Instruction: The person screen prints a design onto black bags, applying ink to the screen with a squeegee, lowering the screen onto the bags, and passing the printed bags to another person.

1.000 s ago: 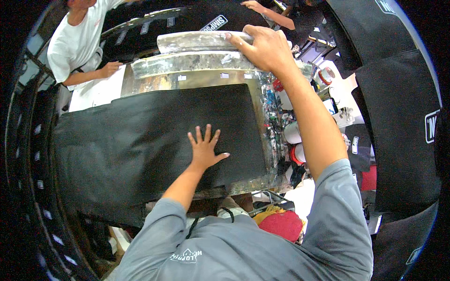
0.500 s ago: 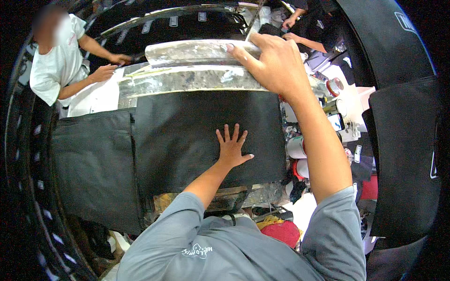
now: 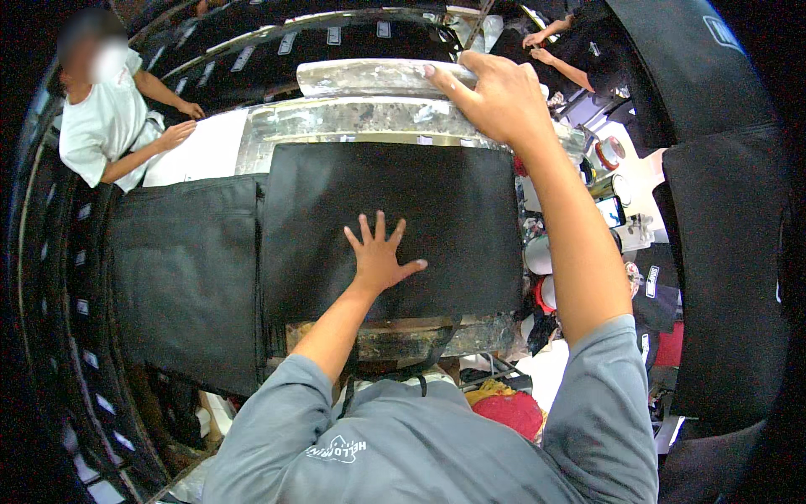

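Note:
My left hand [image 3: 379, 258] lies on a flat black fabric panel [image 3: 457, 227] with its fingers spread, holding nothing. Beyond the panel's far edge, my right hand [image 3: 508, 94] is closed over the right part of a long pale bar [image 3: 361, 78] smeared with white, its thumb along the near side. The bar's underside and most of my right fingertips are hidden. Just nearer than the bar runs a grey, stained flat strip [image 3: 336, 118], which borders the panel's far side.
Another black panel [image 3: 185, 269] adjoins on the left. A co-worker in a white shirt [image 3: 105, 130] stands at far left beside a white sheet [image 3: 201, 147]. Jars [image 3: 609, 152], tubs [image 3: 538, 254] and a phone [image 3: 610, 212] crowd the right side. Another person's hands [image 3: 537, 46] show at far right.
My left hand has slid leftward across the black panel, fingers still spread. My right hand keeps its grip on the bar. The whole view has shifted slightly.

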`<action>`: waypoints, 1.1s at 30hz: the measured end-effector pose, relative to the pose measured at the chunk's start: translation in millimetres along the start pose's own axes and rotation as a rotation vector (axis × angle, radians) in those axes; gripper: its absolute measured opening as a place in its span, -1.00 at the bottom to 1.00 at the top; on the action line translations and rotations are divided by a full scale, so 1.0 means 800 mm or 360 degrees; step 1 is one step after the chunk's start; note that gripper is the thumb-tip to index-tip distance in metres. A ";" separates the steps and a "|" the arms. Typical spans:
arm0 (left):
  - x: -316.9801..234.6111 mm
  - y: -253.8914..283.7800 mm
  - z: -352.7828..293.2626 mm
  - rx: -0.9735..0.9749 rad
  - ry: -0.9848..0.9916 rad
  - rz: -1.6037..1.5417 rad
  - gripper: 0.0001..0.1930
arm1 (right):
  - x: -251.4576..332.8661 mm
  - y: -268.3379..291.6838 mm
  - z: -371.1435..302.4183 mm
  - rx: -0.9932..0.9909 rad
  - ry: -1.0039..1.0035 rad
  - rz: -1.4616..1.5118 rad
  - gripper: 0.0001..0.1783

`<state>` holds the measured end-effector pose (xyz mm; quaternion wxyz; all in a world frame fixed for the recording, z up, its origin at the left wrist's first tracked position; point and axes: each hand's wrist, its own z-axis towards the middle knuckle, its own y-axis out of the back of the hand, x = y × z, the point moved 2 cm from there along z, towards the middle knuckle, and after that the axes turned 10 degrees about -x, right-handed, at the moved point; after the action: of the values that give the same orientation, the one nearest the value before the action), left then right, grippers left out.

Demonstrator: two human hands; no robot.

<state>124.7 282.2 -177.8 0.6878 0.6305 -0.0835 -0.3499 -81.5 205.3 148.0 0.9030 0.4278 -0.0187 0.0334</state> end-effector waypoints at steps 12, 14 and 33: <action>0.101 0.027 0.140 -0.0276 0.0063 0.0363 0.06 | 0.003 0.002 -0.006 -0.0017 0.0003 -0.0027 -0.24; 0.105 0.011 0.141 -0.0246 0.0034 0.0412 0.08 | 0.006 0.003 -0.001 0.0025 -0.0017 -0.0034 -0.25; 0.091 0.146 0.111 -0.0586 0.0421 -0.1522 0.14 | -0.001 -0.002 -0.001 -0.0050 0.0026 0.0017 -0.23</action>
<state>173.5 163.0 -76.6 0.5554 0.5057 0.3639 -0.5508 -82.3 205.3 146.2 0.9096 0.4133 -0.0140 0.0416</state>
